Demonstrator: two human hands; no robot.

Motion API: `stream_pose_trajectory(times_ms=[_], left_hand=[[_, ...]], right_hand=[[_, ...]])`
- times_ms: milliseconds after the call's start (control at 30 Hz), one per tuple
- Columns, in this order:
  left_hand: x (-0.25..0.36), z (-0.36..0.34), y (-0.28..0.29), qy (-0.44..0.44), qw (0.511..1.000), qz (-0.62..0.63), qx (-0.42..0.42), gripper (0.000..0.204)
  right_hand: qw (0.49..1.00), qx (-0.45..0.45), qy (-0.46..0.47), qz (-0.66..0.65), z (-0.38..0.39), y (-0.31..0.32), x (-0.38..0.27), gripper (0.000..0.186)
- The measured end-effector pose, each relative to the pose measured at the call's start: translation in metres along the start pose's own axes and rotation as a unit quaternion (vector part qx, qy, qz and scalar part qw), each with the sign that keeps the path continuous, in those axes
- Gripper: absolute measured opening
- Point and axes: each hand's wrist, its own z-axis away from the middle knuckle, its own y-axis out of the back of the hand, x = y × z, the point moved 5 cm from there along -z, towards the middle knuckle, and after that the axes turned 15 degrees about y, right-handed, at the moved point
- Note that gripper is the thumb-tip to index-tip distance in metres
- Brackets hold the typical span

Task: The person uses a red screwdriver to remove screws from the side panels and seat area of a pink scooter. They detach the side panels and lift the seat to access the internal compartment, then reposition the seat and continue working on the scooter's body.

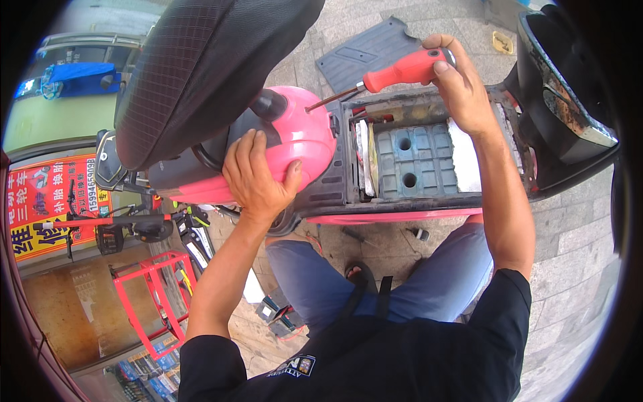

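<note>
My right hand (459, 84) grips the red handle of a screwdriver (402, 70); its metal shaft slants down-left and its tip touches the pink scooter body (301, 127). My left hand (258, 175) lies flat on that pink panel, fingers spread, just below the raised black seat (201, 60). Between my hands the scooter's footwell is uncovered, showing a grey-blue battery pack (415, 161) with two round holes and white padding at both ends.
A grey floor mat (365, 53) lies on the paving beyond the scooter. A red metal stand (151, 295) and another scooter's handlebar (134, 221) are at the left. Small tools (418, 233) lie on the ground near my knees.
</note>
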Motion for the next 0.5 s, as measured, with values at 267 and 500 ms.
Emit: stream_pose_trajectory(times_ms=[267, 500], left_hand=[[-0.001, 0.000, -0.001, 0.006, 1.000, -0.005, 0.003, 0.066], [-0.003, 0.000, -0.002, 0.001, 1.000, -0.005, 0.015, 0.067]], right_hand=[[0.999, -0.011, -0.043, -0.028, 0.010, 0.005, 0.006, 0.037], [0.996, -0.033, -0.080, 0.003, 0.012, 0.000, 0.005, 0.034]])
